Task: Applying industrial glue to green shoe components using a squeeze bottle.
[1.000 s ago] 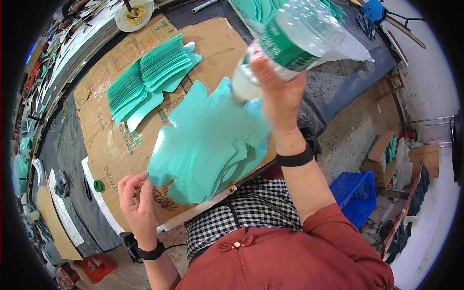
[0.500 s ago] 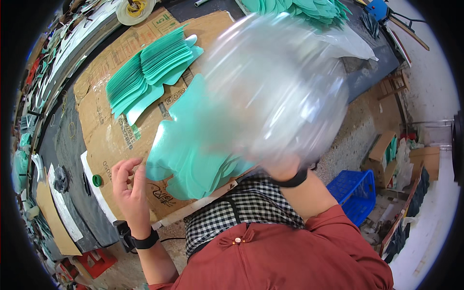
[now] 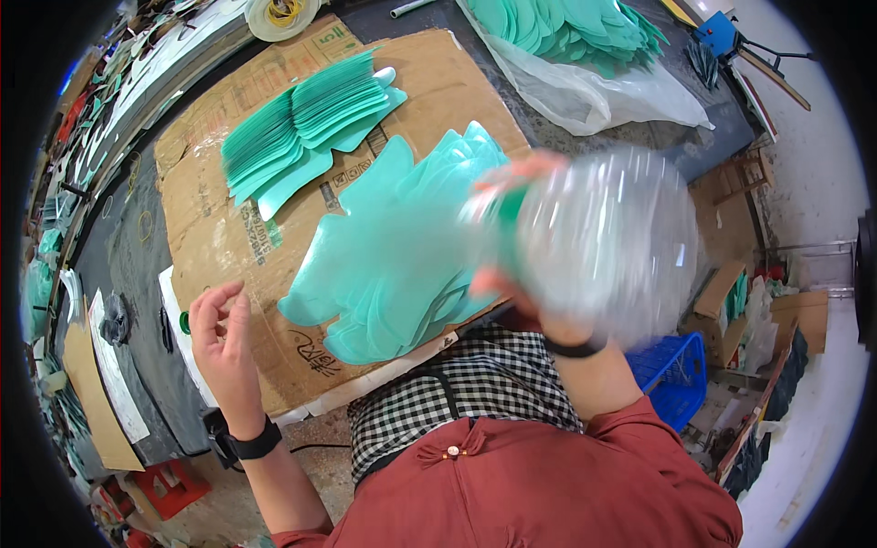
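My right hand (image 3: pixel 521 247), partly smeared by motion, is wrapped round the neck of a large clear plastic bottle (image 3: pixel 607 242). The bottle is tipped over, its neck towards the left and a green band by the grip. A pale blur in front of the neck hides part of a loose spread of shiny green insole-shaped sheets (image 3: pixel 375 292) on the cardboard. My left hand (image 3: pixel 224 342) is held over the near left edge of the cardboard, fingers loosely bent and apart, holding nothing. A small green cap (image 3: pixel 184 322) shows just past its fingers.
A fanned stack of green sheets (image 3: pixel 311 119) lies on the flattened cardboard (image 3: pixel 206 219). Behind are more green pieces (image 3: pixel 566 27) on a white plastic bag (image 3: pixel 594 96), and a tape roll (image 3: pixel 280 16). A blue crate (image 3: pixel 671 374) stands low at right.
The bottle has swung right and downward, away from the middle of the sheets, with its neck now showing. My left hand has shifted slightly left; the view has moved a little.
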Tool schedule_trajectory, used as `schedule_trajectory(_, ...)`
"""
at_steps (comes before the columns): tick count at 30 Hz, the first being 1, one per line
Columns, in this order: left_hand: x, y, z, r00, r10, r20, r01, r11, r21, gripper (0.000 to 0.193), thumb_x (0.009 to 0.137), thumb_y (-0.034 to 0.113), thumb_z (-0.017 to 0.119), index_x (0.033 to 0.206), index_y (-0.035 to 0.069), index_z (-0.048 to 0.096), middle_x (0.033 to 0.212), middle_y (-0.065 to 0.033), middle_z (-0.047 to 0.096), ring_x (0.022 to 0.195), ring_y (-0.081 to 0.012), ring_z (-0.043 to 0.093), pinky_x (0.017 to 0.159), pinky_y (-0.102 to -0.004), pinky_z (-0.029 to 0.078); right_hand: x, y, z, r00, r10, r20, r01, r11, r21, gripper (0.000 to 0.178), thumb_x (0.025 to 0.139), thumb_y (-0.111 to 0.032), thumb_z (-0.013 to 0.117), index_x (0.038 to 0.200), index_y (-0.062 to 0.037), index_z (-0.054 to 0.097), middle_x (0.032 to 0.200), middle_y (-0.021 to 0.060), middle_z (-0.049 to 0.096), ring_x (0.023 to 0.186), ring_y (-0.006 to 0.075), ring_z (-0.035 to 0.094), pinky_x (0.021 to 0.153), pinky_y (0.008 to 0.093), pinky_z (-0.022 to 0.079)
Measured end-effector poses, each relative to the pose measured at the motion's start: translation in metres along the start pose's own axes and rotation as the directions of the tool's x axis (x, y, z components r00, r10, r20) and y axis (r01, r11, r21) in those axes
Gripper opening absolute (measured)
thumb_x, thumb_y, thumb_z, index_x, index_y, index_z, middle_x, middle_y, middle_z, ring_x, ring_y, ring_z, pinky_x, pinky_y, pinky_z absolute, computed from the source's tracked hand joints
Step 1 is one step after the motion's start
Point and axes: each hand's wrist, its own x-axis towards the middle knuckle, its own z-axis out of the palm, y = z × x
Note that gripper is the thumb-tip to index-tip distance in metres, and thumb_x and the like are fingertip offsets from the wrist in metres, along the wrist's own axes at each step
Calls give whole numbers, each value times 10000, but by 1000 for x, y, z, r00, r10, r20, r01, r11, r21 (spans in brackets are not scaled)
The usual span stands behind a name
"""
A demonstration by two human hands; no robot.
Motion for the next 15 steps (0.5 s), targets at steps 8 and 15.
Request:
schedule_trajectory(8,48,3,33,969,244,-31,-239,963,122,269,925,138,699,1178,50,688,1157,-83,635,1092,-227,577,975,-351,435,48,3,-29,912,-103,-396,136,989,57,515,875,-205,835,1281,-7,587,1178,106,674,1034,197,665,924,354,544)
schedule_trajectory(15,56,9,63,920,393,8,-360,834,419,312,838,168,765,1136,96,706,1179,-125,617,1158,-327,552,1020,-439,425,52,14,-4,933,-72,-352,70,997,-18,650,869,-286,849,1346,6,518,1195,125,662,1061,212,658,983,380,524)
